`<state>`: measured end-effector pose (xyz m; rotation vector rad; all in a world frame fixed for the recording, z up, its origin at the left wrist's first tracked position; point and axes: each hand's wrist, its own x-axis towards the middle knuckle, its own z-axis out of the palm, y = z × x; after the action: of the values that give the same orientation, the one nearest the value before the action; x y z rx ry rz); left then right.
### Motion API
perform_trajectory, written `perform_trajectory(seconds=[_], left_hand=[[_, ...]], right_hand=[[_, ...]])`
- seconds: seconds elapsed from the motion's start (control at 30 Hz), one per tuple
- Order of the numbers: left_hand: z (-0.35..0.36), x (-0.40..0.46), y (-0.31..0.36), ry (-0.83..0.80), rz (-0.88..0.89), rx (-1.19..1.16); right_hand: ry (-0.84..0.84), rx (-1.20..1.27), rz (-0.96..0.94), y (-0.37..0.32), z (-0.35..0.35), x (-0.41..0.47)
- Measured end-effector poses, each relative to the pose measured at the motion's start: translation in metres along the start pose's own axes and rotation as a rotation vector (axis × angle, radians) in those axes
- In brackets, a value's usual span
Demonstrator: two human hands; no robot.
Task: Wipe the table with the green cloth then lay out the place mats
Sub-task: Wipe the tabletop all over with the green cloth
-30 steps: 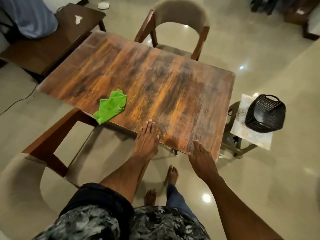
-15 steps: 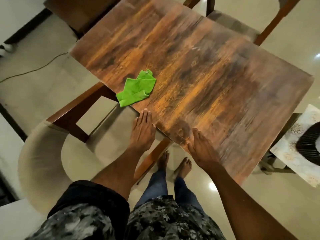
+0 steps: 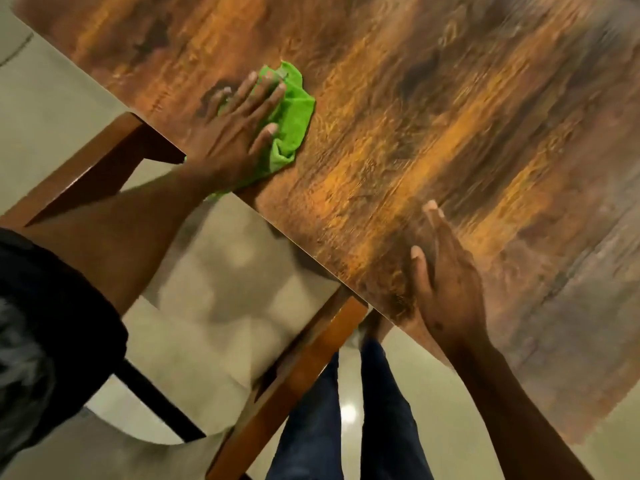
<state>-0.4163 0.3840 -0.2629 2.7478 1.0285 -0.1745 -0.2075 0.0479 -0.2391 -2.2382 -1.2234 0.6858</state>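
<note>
Green cloth (image 3: pixel 294 112) lies bunched on the table (image 3: pixel 450 116) at its near edge, the left hand (image 3: pixel 235 133) pressing flat on it, fingers straight. Farther along that edge, the right hand (image 3: pixel 446 289) rests relaxed on bare wood.

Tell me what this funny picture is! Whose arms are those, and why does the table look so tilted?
There is no machine here, just a person. They wear a camera on their head that looks forward and down, so you see what they see. It looks tilted because the head is leaning, and blurry because it is moving.

The big brown thing is a wooden table. The arm on the left ends in the left hand, lying with straight fingers on a green cloth at the table's near edge. It presses the cloth; it is not a closed grip.

The right hand rests open on the table's edge and holds nothing.

Below the table you see the person's legs in dark trousers and a pale chair seat.
</note>
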Motion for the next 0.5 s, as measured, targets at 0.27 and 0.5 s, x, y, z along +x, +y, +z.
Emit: perform_trajectory(seconds=[0.27,0.5], left_hand=[[0.035,0.001,0.018,0.096,0.028,-0.045],[0.071,-0.022,0.205,0.039,0.117,-0.179]], right_hand=[[0.235,0.181,-0.033,-0.019,0.041,0.021],[0.315,0.179,0.06,-0.035,0.064,0.033]])
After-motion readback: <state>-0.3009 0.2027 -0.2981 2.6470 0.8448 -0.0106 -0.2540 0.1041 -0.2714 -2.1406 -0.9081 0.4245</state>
